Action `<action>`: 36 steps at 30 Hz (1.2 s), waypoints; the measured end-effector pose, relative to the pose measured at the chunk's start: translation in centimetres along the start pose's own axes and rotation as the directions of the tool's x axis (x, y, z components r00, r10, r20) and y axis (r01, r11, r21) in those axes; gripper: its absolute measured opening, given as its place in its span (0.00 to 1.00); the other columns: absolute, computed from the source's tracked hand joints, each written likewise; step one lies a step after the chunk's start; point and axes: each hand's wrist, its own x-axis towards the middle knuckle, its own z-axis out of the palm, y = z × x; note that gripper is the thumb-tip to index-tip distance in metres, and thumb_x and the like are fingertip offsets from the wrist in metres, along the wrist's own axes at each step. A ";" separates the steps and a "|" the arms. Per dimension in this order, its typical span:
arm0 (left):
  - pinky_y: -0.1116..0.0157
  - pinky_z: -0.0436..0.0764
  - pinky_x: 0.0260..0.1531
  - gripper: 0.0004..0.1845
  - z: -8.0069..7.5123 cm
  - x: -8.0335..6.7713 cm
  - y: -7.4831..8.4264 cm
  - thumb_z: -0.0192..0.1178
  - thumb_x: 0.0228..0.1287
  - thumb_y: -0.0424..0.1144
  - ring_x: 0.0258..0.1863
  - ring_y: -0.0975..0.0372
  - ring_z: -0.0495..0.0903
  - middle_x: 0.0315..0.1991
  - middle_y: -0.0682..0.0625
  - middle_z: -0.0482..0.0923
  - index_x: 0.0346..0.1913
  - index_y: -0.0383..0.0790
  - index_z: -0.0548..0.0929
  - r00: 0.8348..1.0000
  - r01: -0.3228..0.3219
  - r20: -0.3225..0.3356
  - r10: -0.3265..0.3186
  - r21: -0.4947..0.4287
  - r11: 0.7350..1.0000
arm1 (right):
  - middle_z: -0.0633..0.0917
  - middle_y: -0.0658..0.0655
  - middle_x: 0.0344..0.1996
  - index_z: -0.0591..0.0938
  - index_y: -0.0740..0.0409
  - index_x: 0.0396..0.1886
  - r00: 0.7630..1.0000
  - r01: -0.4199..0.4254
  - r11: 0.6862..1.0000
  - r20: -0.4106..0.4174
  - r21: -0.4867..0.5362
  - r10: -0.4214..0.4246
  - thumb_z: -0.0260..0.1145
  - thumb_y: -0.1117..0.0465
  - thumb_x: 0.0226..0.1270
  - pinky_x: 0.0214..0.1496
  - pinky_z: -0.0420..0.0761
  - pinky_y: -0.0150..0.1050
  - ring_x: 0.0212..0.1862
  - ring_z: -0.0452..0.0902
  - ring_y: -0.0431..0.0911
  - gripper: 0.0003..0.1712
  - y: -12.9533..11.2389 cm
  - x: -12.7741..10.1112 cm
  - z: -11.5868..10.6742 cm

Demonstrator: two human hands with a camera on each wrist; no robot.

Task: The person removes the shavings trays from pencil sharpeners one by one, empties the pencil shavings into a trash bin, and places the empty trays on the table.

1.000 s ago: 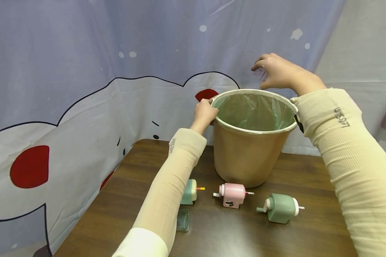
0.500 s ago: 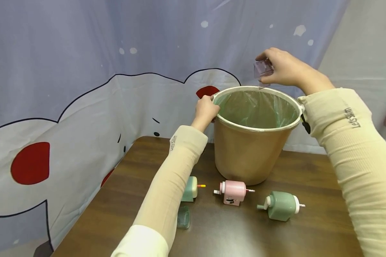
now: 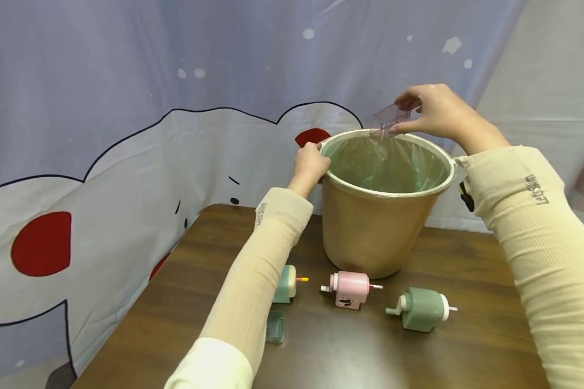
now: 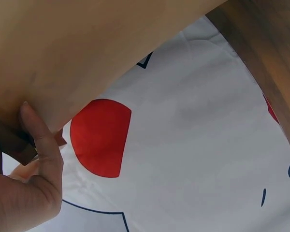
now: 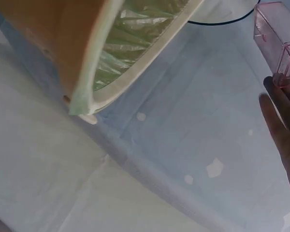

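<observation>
A tan bucket [image 3: 375,232] with a green plastic liner [image 3: 389,165] stands at the back of the brown table [image 3: 340,351]. My left hand [image 3: 310,167] grips its left rim; in the left wrist view a thumb [image 4: 38,140] presses against the bucket wall [image 4: 87,53]. My right hand [image 3: 438,116] pinches a small clear pink plastic box [image 3: 386,121] tilted over the bucket's far rim. The right wrist view shows that pink box [image 5: 278,41] beside my fingers [image 5: 280,128] and the bucket rim [image 5: 135,72].
Three small sharpeners lie in front of the bucket: a pale green one [image 3: 286,283] partly behind my left forearm, a pink one [image 3: 351,288], a darker green one [image 3: 420,309]. A clear green box [image 3: 275,327] lies near my forearm. A printed cloth backdrop [image 3: 126,108] hangs behind.
My right hand has come from behind the bucket, lifted the pink box into view, then lowered and tilted it over the far rim. The left hand has stayed on the rim.
</observation>
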 end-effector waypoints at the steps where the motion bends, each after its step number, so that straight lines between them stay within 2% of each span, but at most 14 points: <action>1: 0.70 0.76 0.11 0.27 0.0 0.0 0.0 0.52 0.59 0.32 0.09 0.63 0.75 0.52 0.41 0.80 0.64 0.41 0.72 1.000 -0.004 0.001 0.004 0.005 1.000 | 0.80 0.71 0.48 0.76 0.70 0.54 1.000 -0.011 1.000 -0.018 0.002 0.011 0.72 0.55 0.53 0.55 0.71 0.53 0.50 0.75 0.61 0.32 0.2 -0.1 0.1; 4: 0.71 0.76 0.11 0.26 0.0 -0.1 0.1 0.52 0.59 0.32 0.08 0.64 0.73 0.51 0.40 0.81 0.63 0.41 0.73 1.000 -0.012 0.001 0.012 0.014 1.000 | 0.82 0.69 0.45 0.78 0.67 0.53 0.997 -0.032 0.999 -0.064 0.007 0.033 0.72 0.55 0.52 0.47 0.71 0.39 0.45 0.75 0.58 0.30 0.7 -0.3 0.3; 8: 0.71 0.76 0.11 0.26 0.0 -0.1 0.2 0.52 0.60 0.32 0.07 0.64 0.72 0.52 0.40 0.80 0.64 0.41 0.73 1.000 -0.017 0.005 0.017 0.013 1.000 | 0.82 0.69 0.45 0.77 0.68 0.53 0.996 -0.073 0.997 -0.046 0.035 0.074 0.72 0.57 0.52 0.38 0.68 0.23 0.40 0.79 0.49 0.30 1.2 -0.6 0.4; 10: 0.71 0.75 0.11 0.27 0.1 0.0 0.2 0.52 0.60 0.32 0.07 0.64 0.72 0.53 0.40 0.80 0.65 0.41 0.72 1.000 -0.018 0.004 0.018 0.011 1.000 | 0.81 0.70 0.47 0.75 0.70 0.54 0.996 -0.090 0.995 -0.012 0.053 0.091 0.72 0.58 0.52 0.42 0.73 0.25 0.43 0.81 0.51 0.31 1.2 -0.7 0.4; 12: 0.70 0.75 0.11 0.27 0.2 0.0 0.2 0.52 0.60 0.32 0.07 0.64 0.72 0.54 0.41 0.79 0.65 0.40 0.71 1.000 -0.017 0.005 0.017 0.007 1.000 | 0.80 0.72 0.49 0.73 0.71 0.55 0.994 -0.106 0.992 0.018 0.071 0.105 0.71 0.60 0.52 0.49 0.77 0.33 0.46 0.81 0.53 0.32 1.3 -0.8 0.5; 15: 0.70 0.75 0.10 0.27 0.3 0.0 0.2 0.52 0.59 0.32 0.08 0.63 0.74 0.54 0.41 0.79 0.64 0.40 0.72 1.000 -0.015 0.000 0.015 -0.001 1.000 | 0.78 0.74 0.52 0.71 0.71 0.53 0.990 -0.141 0.984 0.039 0.105 0.138 0.70 0.62 0.52 0.56 0.75 0.49 0.53 0.77 0.64 0.30 1.1 -1.2 0.7; 17: 0.70 0.76 0.11 0.27 0.4 0.0 0.2 0.52 0.59 0.32 0.09 0.63 0.75 0.53 0.41 0.80 0.64 0.40 0.73 1.000 -0.013 0.000 0.013 -0.003 1.000 | 0.78 0.75 0.52 0.70 0.70 0.51 0.987 -0.161 0.980 0.038 0.115 0.158 0.69 0.62 0.52 0.56 0.73 0.53 0.53 0.77 0.64 0.29 1.1 -1.6 0.8; 19: 0.70 0.76 0.11 0.27 0.4 0.0 0.1 0.52 0.59 0.32 0.10 0.62 0.75 0.53 0.40 0.80 0.64 0.40 0.73 1.000 -0.014 0.000 0.014 -0.004 1.000 | 0.79 0.74 0.51 0.70 0.67 0.49 0.982 -0.186 0.973 0.025 0.135 0.185 0.70 0.59 0.53 0.56 0.73 0.53 0.50 0.82 0.56 0.27 1.1 -2.0 1.0; 21: 0.70 0.76 0.11 0.27 0.4 0.0 0.1 0.53 0.59 0.32 0.10 0.62 0.75 0.53 0.40 0.79 0.64 0.41 0.72 1.000 -0.013 0.001 0.013 -0.008 1.000 | 0.80 0.73 0.50 0.70 0.66 0.49 0.979 -0.202 0.967 0.015 0.155 0.202 0.70 0.56 0.55 0.56 0.73 0.52 0.41 0.85 0.41 0.28 1.2 -2.4 1.0; 24: 0.70 0.76 0.11 0.28 0.4 0.1 0.0 0.53 0.59 0.32 0.09 0.63 0.75 0.55 0.40 0.79 0.65 0.41 0.71 1.000 -0.010 0.003 0.010 -0.019 1.000 | 0.82 0.70 0.49 0.71 0.64 0.50 0.975 -0.217 0.956 0.000 0.196 0.221 0.70 0.51 0.56 0.52 0.76 0.36 0.31 0.75 0.20 0.29 1.4 -3.2 1.1; 26: 0.70 0.76 0.11 0.28 0.4 0.2 -0.1 0.53 0.59 0.32 0.08 0.64 0.74 0.55 0.39 0.78 0.65 0.41 0.71 1.000 -0.005 0.005 0.005 -0.027 1.000 | 0.82 0.69 0.50 0.71 0.64 0.51 0.976 -0.207 0.952 -0.016 0.226 0.216 0.69 0.51 0.57 0.45 0.74 0.25 0.29 0.70 0.14 0.30 1.6 -3.9 1.3; 29: 0.70 0.76 0.11 0.29 0.4 0.2 -0.1 0.53 0.59 0.32 0.08 0.64 0.73 0.55 0.39 0.78 0.66 0.42 0.70 1.000 0.006 0.012 -0.006 -0.039 0.999 | 0.85 0.62 0.47 0.71 0.65 0.52 0.977 -0.187 0.939 -0.046 0.290 0.209 0.70 0.53 0.57 0.37 0.69 0.16 0.31 0.71 0.14 0.29 1.9 -5.1 1.6; 34: 0.70 0.76 0.11 0.29 0.4 0.3 -0.2 0.52 0.58 0.32 0.11 0.62 0.76 0.55 0.40 0.79 0.66 0.42 0.70 1.000 0.008 0.006 -0.008 -0.046 0.999 | 0.83 0.33 0.33 0.73 0.62 0.47 0.969 -0.157 0.889 -0.108 0.429 0.223 0.70 0.59 0.57 0.39 0.72 0.15 0.34 0.75 0.19 0.22 2.1 -6.9 2.0; 36: 0.70 0.76 0.11 0.29 0.3 0.3 -0.3 0.52 0.58 0.32 0.15 0.60 0.79 0.55 0.41 0.78 0.66 0.42 0.71 1.000 0.003 -0.005 -0.004 -0.045 0.999 | 0.81 0.29 0.30 0.73 0.61 0.46 0.965 -0.141 0.870 -0.129 0.472 0.226 0.70 0.61 0.57 0.40 0.73 0.15 0.35 0.77 0.20 0.20 2.0 -7.7 2.0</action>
